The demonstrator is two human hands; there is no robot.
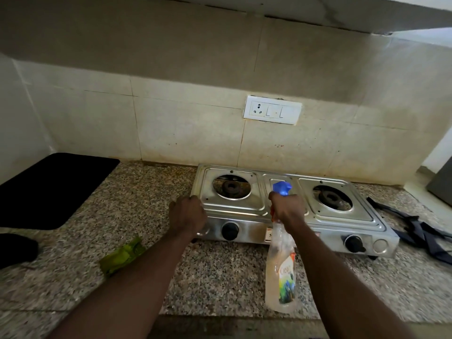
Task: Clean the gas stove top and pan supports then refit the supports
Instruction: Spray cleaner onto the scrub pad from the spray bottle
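A two-burner steel gas stove [342,223] stands on the granite counter with both burners bare. The dark pan supports [423,231] lie on the counter to its right. My right hand [288,209] grips the neck of a clear spray bottle [281,272] whose blue nozzle [281,188] points over the middle of the stove top. My left hand [187,215] rests with curled fingers on the stove's front left corner. A green cloth [122,255] lies on the counter left of my left forearm.
A black mat [53,189] covers the counter at the far left, with a dark object [17,248] in front of it. A white socket plate [272,110] is on the tiled wall behind the stove. The counter's front edge runs below the bottle.
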